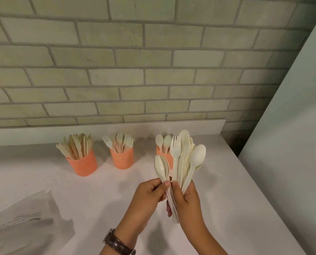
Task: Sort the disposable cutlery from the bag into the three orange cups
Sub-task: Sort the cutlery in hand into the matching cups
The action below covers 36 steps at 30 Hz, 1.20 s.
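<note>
Cutlery [183,159]: a mixed bundle of pale forks and spoons, held upright above the counter [227,181], in front of the spoon cup [170,161]. The pieces look light, stiff and smooth, so they probably slide readily against one another. The handles, low in the bundle, are the sensible place to take hold, drawing a piece out lengthwise. Right hand [189,203]: fingers curled round the handles, gripping the bundle. Left hand [148,197]: thumb and fingers pinching the handles of a few spoons [160,166], fanned to the bundle's left. Behind stand the knife cup [83,164] and fork cup [122,160]; the bag [25,218] lies lower left.
</note>
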{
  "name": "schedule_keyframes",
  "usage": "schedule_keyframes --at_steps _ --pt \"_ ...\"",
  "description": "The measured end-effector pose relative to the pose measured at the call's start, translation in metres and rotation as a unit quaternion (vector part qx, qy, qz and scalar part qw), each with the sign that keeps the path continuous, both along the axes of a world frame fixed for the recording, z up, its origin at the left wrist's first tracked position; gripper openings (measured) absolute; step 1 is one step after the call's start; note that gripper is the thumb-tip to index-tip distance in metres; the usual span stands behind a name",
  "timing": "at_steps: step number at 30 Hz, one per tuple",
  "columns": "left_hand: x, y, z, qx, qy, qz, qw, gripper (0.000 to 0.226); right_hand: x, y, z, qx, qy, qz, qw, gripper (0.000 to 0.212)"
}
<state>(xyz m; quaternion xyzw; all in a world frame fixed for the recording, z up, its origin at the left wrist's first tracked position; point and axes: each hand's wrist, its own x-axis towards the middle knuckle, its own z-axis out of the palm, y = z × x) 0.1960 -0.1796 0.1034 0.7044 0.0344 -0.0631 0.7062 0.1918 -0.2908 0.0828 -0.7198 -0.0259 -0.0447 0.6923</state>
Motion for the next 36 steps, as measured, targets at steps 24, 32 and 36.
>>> schedule_keyframes --at_steps 24,32,36 --pt "0.161 -0.021 -0.041 0.108 -0.064 0.184 0.975 0.021 0.027 -0.098 -0.011 0.034 0.093 0.026 0.995 0.01" --pt "0.165 -0.022 -0.059 0.125 -0.015 0.158 0.979 0.006 0.027 -0.098 -0.006 0.043 0.11 0.036 0.992 0.012" --pt "0.135 -0.02 -0.042 0.102 -0.016 0.198 0.975 0.042 0.026 -0.09 -0.004 0.039 0.104 0.052 0.992 0.014"
